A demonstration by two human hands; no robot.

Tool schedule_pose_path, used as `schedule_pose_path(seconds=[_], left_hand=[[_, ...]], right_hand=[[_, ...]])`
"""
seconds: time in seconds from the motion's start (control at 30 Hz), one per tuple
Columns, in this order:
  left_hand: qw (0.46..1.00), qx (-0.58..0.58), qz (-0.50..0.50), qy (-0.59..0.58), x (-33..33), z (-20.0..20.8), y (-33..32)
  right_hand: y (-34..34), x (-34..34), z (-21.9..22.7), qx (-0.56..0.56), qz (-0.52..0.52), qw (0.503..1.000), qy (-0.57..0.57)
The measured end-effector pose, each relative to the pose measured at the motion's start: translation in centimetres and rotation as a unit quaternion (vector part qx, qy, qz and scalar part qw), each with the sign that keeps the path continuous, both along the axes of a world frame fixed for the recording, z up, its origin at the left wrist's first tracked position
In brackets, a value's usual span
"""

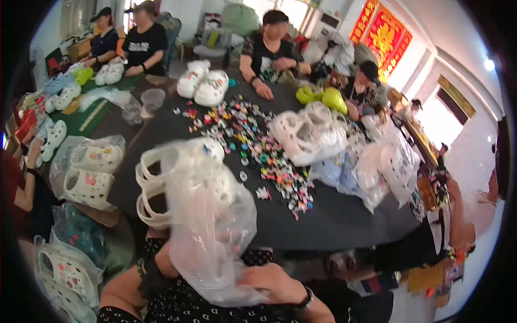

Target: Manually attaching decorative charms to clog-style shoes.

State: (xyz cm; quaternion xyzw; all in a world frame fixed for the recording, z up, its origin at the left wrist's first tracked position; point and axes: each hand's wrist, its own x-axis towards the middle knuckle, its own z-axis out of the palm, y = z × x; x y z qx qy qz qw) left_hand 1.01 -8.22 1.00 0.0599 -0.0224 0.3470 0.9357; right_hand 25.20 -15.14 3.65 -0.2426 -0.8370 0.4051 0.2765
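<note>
A clear plastic bag (pixel 215 215) hangs in front of me at the near table edge. Behind and partly through it shows a pair of white clogs (pixel 153 185), their heel straps toward the left. I cannot tell how far the clogs are inside the bag. My right hand (pixel 274 282) is closed on the bag's lower right edge, low over my lap. On the bag's left side is my left hand (pixel 168 258), blurred, its fingers hidden by the plastic.
Small colourful shoe charms (pixel 242 124) lie scattered over the dark table (pixel 344 226). Decorated white clogs (pixel 203 83) stand at the far side. Bagged clogs (pixel 307 134) pile up on the right; more bagged clogs (pixel 89 167) sit at left. Several people work around the table.
</note>
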Motion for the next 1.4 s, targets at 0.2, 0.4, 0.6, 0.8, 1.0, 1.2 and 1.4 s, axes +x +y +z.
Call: schedule_pose_path(seconds=[0.2,0.4,0.6,0.8,1.0,1.2,1.4], left_hand=[[0.849,0.255,0.183,0.424,1.9,1.2,-0.1],[0.792,0.391,0.155,0.443,0.2,-1.2,-0.1],[0.527,0.763,0.049,0.372,-0.8,-0.1,-0.2],[0.316,0.897,-0.032,0.307,0.9,3.7,-0.4],[0.257,0.938,0.028,0.23,2.4,4.8,-2.5],[0.159,0.955,0.042,0.249,2.6,7.1,-3.2],[0.195,0.934,0.158,0.255,1.6,7.0,-2.4]], right_hand=[[0.7,-0.9,1.2,0.032,-0.001,0.999,-0.042],[0.2,1.4,4.0,0.123,-0.157,0.975,-0.097],[1.7,0.1,3.4,0.147,-0.142,0.978,-0.028],[4.7,0.2,1.4,-0.161,0.114,0.979,-0.051],[5.7,-0.8,0.5,-0.286,0.189,0.939,-0.002],[5.6,-0.8,-0.9,-0.136,0.158,0.976,-0.054],[4.9,0.3,1.0,-0.032,0.032,0.998,-0.041]])
